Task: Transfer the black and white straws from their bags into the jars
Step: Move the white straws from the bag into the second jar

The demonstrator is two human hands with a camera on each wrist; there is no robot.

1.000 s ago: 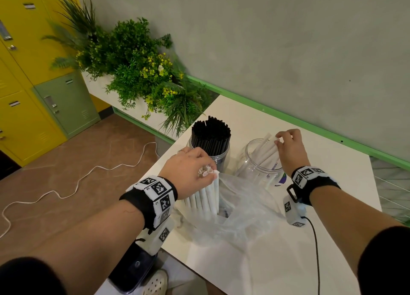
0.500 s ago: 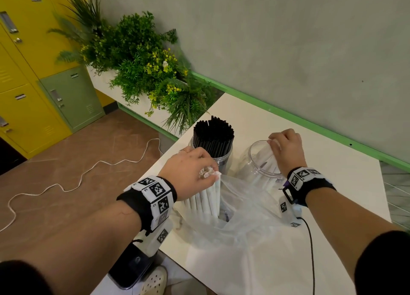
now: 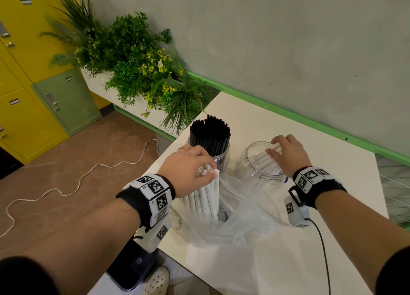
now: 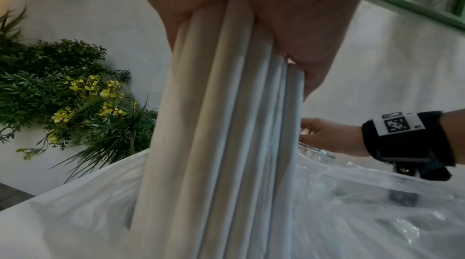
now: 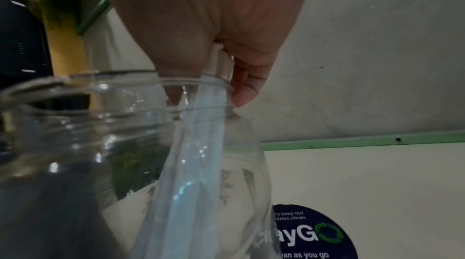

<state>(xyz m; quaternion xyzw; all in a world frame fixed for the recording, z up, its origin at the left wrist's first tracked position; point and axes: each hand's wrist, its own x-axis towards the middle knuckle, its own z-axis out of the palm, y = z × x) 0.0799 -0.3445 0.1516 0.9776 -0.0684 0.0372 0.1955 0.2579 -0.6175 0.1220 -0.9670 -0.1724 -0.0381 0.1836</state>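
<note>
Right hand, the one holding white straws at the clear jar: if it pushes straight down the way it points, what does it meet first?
Probably the clear jar: the right hand sits at its rim, straws already inside. The fingers seem to touch the rim, though depth is unclear.

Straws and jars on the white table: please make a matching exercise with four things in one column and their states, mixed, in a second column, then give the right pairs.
Things
1. black straws
2. left hand
3. right hand
4. plastic bag

States
A. lies crumpled on the table
B. puts white straws into the clear jar
C. stand packed in a jar
D. grips a bundle of white straws above the bag

Pairs: 1-C, 2-D, 3-B, 4-A
</note>
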